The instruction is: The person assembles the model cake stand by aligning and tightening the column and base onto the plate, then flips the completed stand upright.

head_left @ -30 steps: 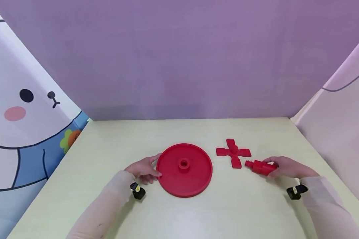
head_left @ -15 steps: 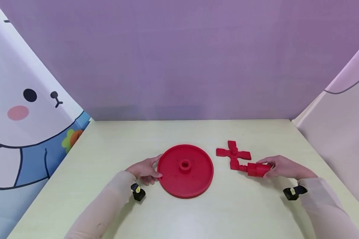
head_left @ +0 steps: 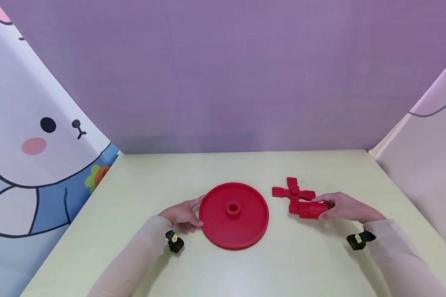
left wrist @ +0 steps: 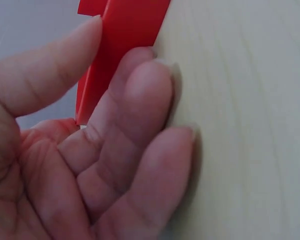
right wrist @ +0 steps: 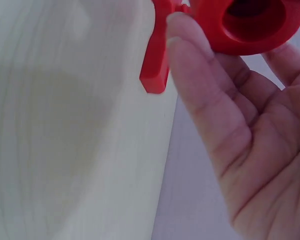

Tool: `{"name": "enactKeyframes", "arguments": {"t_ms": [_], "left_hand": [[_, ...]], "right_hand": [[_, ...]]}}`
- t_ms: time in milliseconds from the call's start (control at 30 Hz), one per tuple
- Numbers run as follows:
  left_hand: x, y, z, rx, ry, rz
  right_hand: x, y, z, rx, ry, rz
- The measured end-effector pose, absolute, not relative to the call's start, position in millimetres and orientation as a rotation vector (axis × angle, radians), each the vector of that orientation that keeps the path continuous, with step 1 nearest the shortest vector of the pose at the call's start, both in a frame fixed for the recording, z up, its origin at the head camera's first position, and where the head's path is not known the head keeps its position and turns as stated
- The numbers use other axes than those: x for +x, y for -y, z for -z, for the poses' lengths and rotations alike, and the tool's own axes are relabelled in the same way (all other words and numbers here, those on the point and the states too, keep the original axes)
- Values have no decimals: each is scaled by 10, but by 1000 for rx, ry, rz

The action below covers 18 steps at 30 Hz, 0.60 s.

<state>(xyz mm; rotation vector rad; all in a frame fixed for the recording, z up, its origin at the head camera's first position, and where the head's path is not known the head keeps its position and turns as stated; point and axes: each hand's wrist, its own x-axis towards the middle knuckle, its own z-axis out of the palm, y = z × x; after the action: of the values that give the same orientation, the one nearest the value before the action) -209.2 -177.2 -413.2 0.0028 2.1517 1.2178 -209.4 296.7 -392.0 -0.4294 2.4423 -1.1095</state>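
Observation:
A large red disc (head_left: 233, 215) with a raised centre hub (head_left: 233, 207) lies flat mid-table. My left hand (head_left: 182, 215) pinches its left rim between thumb and fingers; the left wrist view shows the rim's red edge (left wrist: 125, 45) held that way. My right hand (head_left: 340, 207) grips a red hollow cylinder (head_left: 307, 209) by its end and holds it just over the near arm of a red cross-shaped piece (head_left: 292, 191). The right wrist view looks into the cylinder's open bore (right wrist: 250, 20), with one arm of the cross-shaped piece (right wrist: 157, 55) beside it.
The pale wooden table (head_left: 245, 268) is boxed in by a purple back wall (head_left: 223, 74), a cartoon rabbit panel (head_left: 33, 136) on the left and a pale panel (head_left: 427, 152) on the right. Black wrist cameras (head_left: 174, 241) sit on both forearms.
My right hand has carried the red cylinder leftwards, from right of the cross-shaped piece to over its near arm. The left hand stays on the disc's rim.

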Motion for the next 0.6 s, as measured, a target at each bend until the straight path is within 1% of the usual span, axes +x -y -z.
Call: {"name": "enactKeyframes", "arguments": {"t_ms": [267,600], "left_hand": [[-2089,1793,4154,52,-2152,-1219],[-2079,1725,4087,73,-2260,-1101]], "right_hand": [[-2152,-2740,3926,-465,-2458,1156],[-2243,-2381,3884,-529,-2460,1131]]}}
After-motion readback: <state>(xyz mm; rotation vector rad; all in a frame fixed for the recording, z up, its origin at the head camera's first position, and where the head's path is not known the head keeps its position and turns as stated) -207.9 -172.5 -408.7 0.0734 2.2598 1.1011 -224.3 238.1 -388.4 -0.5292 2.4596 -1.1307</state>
